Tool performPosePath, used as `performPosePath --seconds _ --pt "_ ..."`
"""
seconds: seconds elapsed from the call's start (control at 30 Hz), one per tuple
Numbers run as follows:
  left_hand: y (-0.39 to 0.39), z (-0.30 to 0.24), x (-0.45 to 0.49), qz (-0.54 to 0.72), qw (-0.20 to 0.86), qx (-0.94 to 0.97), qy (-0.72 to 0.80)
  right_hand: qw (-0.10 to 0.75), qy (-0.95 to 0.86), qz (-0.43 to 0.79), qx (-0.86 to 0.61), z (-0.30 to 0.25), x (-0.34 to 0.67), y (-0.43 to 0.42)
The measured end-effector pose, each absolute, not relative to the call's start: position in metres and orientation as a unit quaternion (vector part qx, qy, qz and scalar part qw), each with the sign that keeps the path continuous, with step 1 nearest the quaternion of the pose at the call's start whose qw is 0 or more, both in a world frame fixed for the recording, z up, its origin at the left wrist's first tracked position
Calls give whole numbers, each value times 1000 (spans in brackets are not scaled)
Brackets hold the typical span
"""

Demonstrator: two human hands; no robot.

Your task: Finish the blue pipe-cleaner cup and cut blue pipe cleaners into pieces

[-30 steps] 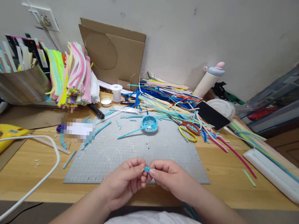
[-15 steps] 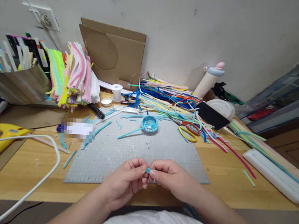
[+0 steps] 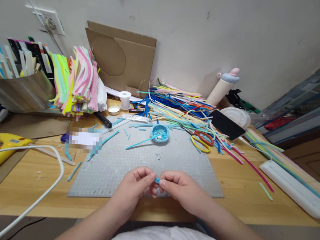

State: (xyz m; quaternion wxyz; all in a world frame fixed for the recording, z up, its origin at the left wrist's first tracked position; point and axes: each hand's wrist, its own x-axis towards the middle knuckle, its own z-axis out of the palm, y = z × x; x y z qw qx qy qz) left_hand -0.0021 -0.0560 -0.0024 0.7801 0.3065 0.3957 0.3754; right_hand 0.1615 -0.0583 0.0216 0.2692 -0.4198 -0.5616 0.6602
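Observation:
Between my two hands, over the near edge of the grey cutting mat [image 3: 112, 178], is a short piece of blue pipe cleaner [image 3: 157, 180]. The thumb and fingers of my left hand [image 3: 140, 184] pinch its left end. My right hand [image 3: 178, 189] pinches the right end, so most of the piece is hidden by fingertips. Farther back on the mat sits a small round blue fuzzy bowl [image 3: 164, 138], with a long blue pipe cleaner [image 3: 136, 143] leaning out of it to the left.
Scissors [image 3: 200, 143] lie right of the bowl, before a heap of coloured pipe cleaners [image 3: 177, 106]. A yellow glue gun [image 3: 1, 149] and its looping white cable [image 3: 54, 178] occupy the left. A white power strip [image 3: 292, 187] is at right; a phone [image 3: 227, 124] lies behind.
My left hand has shifted slightly left and up, so a bit more of the blue piece shows between my fingertips. Everything on the table stays put.

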Motion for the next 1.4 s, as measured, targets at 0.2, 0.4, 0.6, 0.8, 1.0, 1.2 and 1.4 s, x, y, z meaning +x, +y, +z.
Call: performPosePath --seconds 0.2,0.4,0.6,0.8,1.0,1.2,1.4 --pt "-60 -3 -3 343 869 203 294 262 -518 709 -401 25 161 -58" --pt "-61 -8 0 350 882 169 269 269 -508 717 -395 22 159 -59" --pt "-63 -11 2 369 880 138 263 284 -485 729 -392 21 158 -59" --pt "-66 -14 4 372 885 121 252 284 -486 727 -393 20 158 -59" --pt "-65 -15 5 373 886 128 244 284 -496 719 -396 20 158 -59" --pt "-65 -14 5 372 887 129 239 289 -492 723 -389 19 159 -59" --pt "-65 -15 5 370 888 129 240 287 -489 722 -396 18 159 -60"
